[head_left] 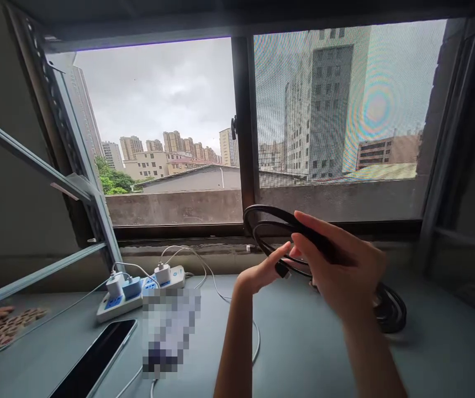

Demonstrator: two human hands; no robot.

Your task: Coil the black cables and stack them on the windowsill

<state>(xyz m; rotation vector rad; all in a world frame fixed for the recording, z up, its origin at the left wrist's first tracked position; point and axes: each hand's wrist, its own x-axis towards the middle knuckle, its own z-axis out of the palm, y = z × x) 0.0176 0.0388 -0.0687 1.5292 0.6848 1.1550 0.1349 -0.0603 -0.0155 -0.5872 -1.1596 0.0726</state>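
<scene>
The right hand (341, 265) pinches a black cable (270, 209) between thumb and fingers, its loops rising in front of the window's lower frame. That grip seems meant to gather several turns at once, so that the springy cable does not fall open. The left hand (256, 276) reaches in from below, its fingertips at the lower side of the loops and partly hidden by the right hand; whether they close on the cable or merely steady it, I cannot tell. A dark plug (281, 270) hangs just under the left fingertips, probably kept there as a loose end within reach

Beyond the right wrist, a dark coil (392, 309) lies on the grey table (304, 354), perhaps set aside to keep it from tangling with the held loops. To the left, a power strip (105, 316) carries white plugs, likely near the wall so that their thin leads can reach across the table. A phone (96, 354) lies flat nearer the viewer, beside a pixelated patch whose contents cannot be made out. Behind everything, the window (246, 121) looks onto buildings under a cloudy sky
</scene>
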